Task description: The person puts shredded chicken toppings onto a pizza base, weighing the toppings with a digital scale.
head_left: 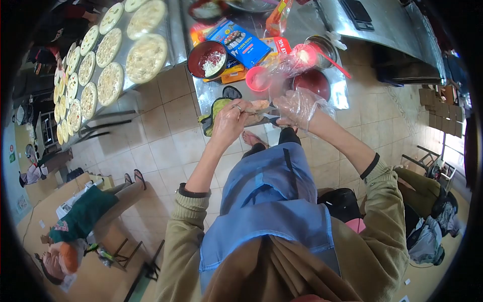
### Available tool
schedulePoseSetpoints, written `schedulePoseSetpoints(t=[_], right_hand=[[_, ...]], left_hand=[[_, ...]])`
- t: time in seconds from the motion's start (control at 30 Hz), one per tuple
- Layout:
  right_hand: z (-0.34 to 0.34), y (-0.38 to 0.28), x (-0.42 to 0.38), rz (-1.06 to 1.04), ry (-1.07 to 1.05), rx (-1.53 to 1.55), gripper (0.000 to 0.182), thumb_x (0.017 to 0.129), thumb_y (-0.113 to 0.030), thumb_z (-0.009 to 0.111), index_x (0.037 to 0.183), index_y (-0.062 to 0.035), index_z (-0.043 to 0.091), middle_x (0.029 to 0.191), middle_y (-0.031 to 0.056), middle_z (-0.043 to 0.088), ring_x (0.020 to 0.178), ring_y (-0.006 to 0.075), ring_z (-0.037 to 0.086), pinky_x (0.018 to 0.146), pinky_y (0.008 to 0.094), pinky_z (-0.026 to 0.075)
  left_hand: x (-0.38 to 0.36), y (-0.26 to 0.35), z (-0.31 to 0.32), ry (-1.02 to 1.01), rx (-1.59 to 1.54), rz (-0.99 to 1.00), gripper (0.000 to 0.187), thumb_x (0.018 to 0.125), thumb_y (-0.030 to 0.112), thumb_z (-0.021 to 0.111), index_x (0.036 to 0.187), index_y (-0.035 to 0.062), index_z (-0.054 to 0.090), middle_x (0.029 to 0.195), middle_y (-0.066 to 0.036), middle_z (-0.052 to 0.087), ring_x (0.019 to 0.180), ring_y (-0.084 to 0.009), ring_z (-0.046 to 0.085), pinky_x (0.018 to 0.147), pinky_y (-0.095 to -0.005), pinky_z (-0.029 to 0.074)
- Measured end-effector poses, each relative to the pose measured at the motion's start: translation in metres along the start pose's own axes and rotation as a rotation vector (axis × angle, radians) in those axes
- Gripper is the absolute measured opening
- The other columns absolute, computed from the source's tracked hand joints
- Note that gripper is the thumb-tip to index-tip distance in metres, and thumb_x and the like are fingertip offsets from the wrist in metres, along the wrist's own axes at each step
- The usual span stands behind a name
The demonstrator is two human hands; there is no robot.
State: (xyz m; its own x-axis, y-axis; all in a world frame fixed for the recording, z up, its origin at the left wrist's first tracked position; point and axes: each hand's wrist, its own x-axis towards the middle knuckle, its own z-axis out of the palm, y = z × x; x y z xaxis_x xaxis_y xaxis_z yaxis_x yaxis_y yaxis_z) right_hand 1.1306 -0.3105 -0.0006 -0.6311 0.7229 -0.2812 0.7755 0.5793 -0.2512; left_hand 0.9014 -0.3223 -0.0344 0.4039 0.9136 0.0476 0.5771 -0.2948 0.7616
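My left hand is closed, its fingers pinching a small pinkish-orange piece whose kind I cannot make out. My right hand, under loose clear plastic, is closed around what look like dark-handled scissors. The blades point toward my left hand, partly hidden by the fingers. Just beyond are a pink cup and a dark red bowl. A green and black cloth lies at the table edge beside my left hand.
A bowl with white shreds, a blue packet and a metal pot stand on the metal table. Several topped flatbreads cover the left table. A kitchen scale sits back right. Another person is at the lower left.
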Motion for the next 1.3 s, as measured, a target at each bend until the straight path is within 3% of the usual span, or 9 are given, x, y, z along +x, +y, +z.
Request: schedulePoseSetpoints(t=[0.23,0.33,0.63,0.77,0.83,0.9,1.1,1.2,1.3], right_hand=[[0.024,0.007,-0.064,0.210,0.265,0.069,0.045,0.076,-0.036,0.064,0.106,-0.0041,0.054,0.094,0.0167,0.062,0.088,0.0325,0.060,0.078,0.0446,0.046],[0.038,-0.006,-0.087,0.705,-0.168,0.372,0.044,0.080,-0.036,0.060,0.107,-0.0024,0.052,0.093,0.0194,0.061,0.089,0.0365,0.059,0.079,0.0475,0.046],[0.155,-0.015,-0.008,0.858,0.253,0.408,0.031,0.082,-0.029,0.056,0.078,0.0010,0.060,0.081,0.0228,0.061,0.080,0.0390,0.061,0.072,0.0479,0.048],[0.178,0.003,0.019,0.786,0.367,0.412,0.026,0.086,-0.024,0.046,0.081,-0.0043,0.062,0.088,0.0191,0.063,0.082,0.0361,0.061,0.071,0.0476,0.047],[0.182,0.007,0.021,0.692,0.583,0.388,0.023,0.087,-0.024,0.045,0.085,-0.0062,0.059,0.092,0.0178,0.062,0.081,0.0360,0.060,0.070,0.0477,0.047],[0.150,0.004,0.020,0.760,0.471,0.401,0.018,0.088,-0.020,0.046,0.087,-0.0042,0.055,0.083,0.0193,0.061,0.076,0.0374,0.061,0.066,0.0470,0.049],[0.171,0.014,0.022,0.607,0.799,0.407,0.022,0.089,-0.021,0.044,0.107,-0.0113,0.052,0.106,0.0184,0.060,0.083,0.0392,0.061,0.070,0.0485,0.050],[0.153,-0.004,0.005,0.508,0.633,0.380,0.032,0.091,-0.025,0.043,0.121,-0.0154,0.048,0.123,0.0140,0.053,0.103,0.0359,0.056,0.083,0.0448,0.048],[0.072,-0.027,-0.043,0.550,0.109,0.889,0.043,0.091,-0.030,0.045,0.131,-0.0147,0.041,0.129,0.0122,0.048,0.113,0.0324,0.050,0.092,0.0423,0.042]], left_hand=[[-0.007,-0.008,0.001,0.138,-0.124,-0.094,0.010,0.084,0.005,0.059,0.091,-0.0007,0.060,0.086,-0.010,0.063,0.078,-0.0199,0.063,0.067,-0.0296,0.051],[-0.009,-0.027,0.016,0.207,-0.305,-0.222,0.012,0.090,0.009,0.055,0.092,-0.0020,0.054,0.079,-0.009,0.062,0.070,-0.0131,0.061,0.062,-0.0264,0.050],[0.006,-0.039,0.047,0.438,-0.339,-0.423,0.018,0.095,0.018,0.046,0.098,0.0003,0.046,0.066,-0.003,0.051,0.054,-0.0097,0.049,0.053,-0.0242,0.045],[0.018,-0.079,0.085,0.624,-0.337,-0.351,0.020,0.095,0.023,0.047,0.101,0.0029,0.047,0.074,-0.002,0.051,0.064,-0.0091,0.049,0.054,-0.0258,0.043],[0.024,-0.058,0.078,0.573,-0.717,-0.627,0.023,0.095,0.025,0.045,0.090,0.0034,0.047,0.075,-0.002,0.047,0.066,-0.0089,0.044,0.055,-0.0261,0.040],[0.023,-0.064,0.077,0.441,-0.812,-0.744,0.022,0.096,0.027,0.045,0.087,0.0069,0.047,0.073,0.001,0.046,0.064,-0.0076,0.042,0.053,-0.0238,0.036],[0.015,-0.038,0.073,0.468,-0.851,-0.808,0.022,0.093,0.032,0.052,0.084,0.0126,0.046,0.067,0.005,0.040,0.060,-0.0045,0.038,0.049,-0.0220,0.031],[0.011,-0.020,0.067,0.477,-0.809,-0.778,0.026,0.094,0.034,0.048,0.083,0.0104,0.046,0.066,0.004,0.043,0.055,-0.0056,0.040,0.048,-0.0218,0.033],[0.007,0.029,0.056,0.525,-0.869,-0.788,0.023,0.092,0.033,0.052,0.087,0.0107,0.048,0.069,0.004,0.043,0.061,-0.0062,0.042,0.055,-0.0230,0.037]])
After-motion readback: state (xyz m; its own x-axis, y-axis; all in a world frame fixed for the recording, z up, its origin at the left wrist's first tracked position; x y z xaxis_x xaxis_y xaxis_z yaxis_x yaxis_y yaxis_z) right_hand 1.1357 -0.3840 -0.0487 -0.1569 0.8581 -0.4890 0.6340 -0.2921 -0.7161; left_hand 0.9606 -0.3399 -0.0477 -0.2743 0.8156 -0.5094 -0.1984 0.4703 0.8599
